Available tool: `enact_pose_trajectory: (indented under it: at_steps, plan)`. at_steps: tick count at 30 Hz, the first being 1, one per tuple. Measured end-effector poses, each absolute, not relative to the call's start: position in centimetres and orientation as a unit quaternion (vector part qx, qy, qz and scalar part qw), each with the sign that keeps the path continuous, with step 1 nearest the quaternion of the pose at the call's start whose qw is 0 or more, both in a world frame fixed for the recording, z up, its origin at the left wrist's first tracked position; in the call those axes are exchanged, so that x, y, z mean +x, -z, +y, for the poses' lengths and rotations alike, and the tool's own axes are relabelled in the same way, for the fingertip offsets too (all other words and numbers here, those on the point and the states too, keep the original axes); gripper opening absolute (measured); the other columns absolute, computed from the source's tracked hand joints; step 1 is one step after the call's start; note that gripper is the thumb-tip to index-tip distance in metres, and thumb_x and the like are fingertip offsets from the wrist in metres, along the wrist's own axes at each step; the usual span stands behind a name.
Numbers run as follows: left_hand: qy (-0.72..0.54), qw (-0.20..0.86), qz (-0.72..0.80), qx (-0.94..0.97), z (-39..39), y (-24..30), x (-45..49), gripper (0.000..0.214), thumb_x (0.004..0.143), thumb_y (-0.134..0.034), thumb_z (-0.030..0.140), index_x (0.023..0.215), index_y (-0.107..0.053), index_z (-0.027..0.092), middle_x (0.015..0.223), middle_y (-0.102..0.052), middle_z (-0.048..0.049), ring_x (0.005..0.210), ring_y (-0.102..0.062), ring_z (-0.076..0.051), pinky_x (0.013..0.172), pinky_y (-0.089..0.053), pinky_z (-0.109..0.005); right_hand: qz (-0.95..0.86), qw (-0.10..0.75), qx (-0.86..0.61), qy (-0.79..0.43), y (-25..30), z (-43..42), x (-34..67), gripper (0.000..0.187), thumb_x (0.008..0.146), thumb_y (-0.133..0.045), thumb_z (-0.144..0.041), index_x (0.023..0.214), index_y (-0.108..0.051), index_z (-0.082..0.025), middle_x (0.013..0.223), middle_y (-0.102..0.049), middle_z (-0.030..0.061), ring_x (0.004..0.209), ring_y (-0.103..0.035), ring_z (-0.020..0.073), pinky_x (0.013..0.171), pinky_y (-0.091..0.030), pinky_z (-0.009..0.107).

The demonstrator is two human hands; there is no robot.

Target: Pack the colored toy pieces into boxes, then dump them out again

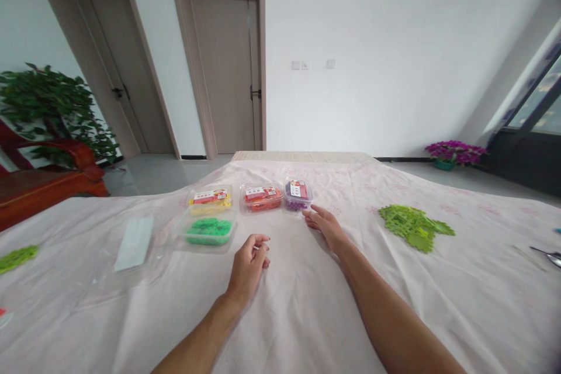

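My left hand (248, 267) rests on the pink cloth (307, 304) with its fingers curled loosely and thumb touching the forefinger; nothing shows in it. It lies just right of an open clear box of green pieces (209, 231). My right hand (323, 223) lies flat with fingers stretched out, its tips close to a clear box of purple pieces (297, 194). Further left in that row stand a box of red pieces (262, 197) and a box of yellow pieces (211, 199), all three lidded with labels.
A pile of green pieces (414, 225) lies to the right, another green bit (17, 257) at the far left. A clear lid with a pale label (134, 243) lies left of the green box. A metal tool (547, 255) sits at the right edge. Red wooden furniture (44, 181) and a plant (52, 105) stand beyond.
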State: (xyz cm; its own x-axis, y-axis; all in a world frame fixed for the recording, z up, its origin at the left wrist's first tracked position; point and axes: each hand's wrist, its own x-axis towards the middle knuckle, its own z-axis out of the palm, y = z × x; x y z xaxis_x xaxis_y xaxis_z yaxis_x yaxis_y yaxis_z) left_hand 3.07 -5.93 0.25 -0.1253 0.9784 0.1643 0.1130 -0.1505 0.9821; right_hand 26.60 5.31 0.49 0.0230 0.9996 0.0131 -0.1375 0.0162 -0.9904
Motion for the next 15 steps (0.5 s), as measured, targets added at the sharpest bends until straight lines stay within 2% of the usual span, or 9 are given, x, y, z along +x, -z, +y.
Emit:
enact_pose_trajectory:
  at_steps: [3,7,11,15]
  plan:
    - [-0.572,0.307,0.525,0.551,-5.7,-0.5,2.2,0.019,0.086,-0.056,0.033,0.097,-0.067,0.022,0.092,-0.068,-0.0046,0.076,-0.065,-0.017,0.074,-0.052,-0.029,-0.452,0.569,-0.467,-0.504,0.1,5.4,26.6,0.046,0.073,-0.074,-0.026,0.116,-0.06,-0.016,0.095,-0.074,0.0075,0.082,-0.07,0.0169,0.076,-0.058,0.027]
    - [-0.588,0.104,0.543,0.59,-5.0,-1.7,-0.5,0.021,0.086,-0.051,0.019,0.1,-0.066,0.024,0.103,-0.068,-0.0061,0.099,-0.063,-0.021,0.095,-0.047,-0.035,-0.435,0.603,-0.468,-0.478,0.9,5.8,27.0,0.044,0.072,-0.068,-0.018,0.115,-0.059,-0.015,0.091,-0.073,0.0072,0.074,-0.069,0.016,0.072,-0.059,0.028]
    - [-0.523,-0.02,0.596,0.609,-4.6,-3.5,-3.0,0.025,0.085,-0.046,0.014,0.097,-0.065,0.024,0.099,-0.068,-0.0056,0.098,-0.062,-0.023,0.094,-0.046,-0.035,-0.447,0.598,-0.468,-0.474,0.9,5.8,27.0,0.034,0.072,-0.066,-0.017,0.106,-0.063,-0.015,0.085,-0.072,0.0064,0.069,-0.068,0.0148,0.067,-0.058,0.027]
    - [-0.481,-0.022,0.614,0.626,-4.7,-4.5,-3.8,0.025,0.084,-0.043,0.014,0.091,-0.065,0.024,0.097,-0.069,-0.0036,0.092,-0.064,-0.02,0.083,-0.047,-0.03,-0.461,0.588,-0.466,-0.474,0.8,5.7,26.8,0.027,0.071,-0.066,-0.017,0.098,-0.065,-0.015,0.082,-0.071,0.0059,0.066,-0.066,0.0137,0.064,-0.057,0.025]
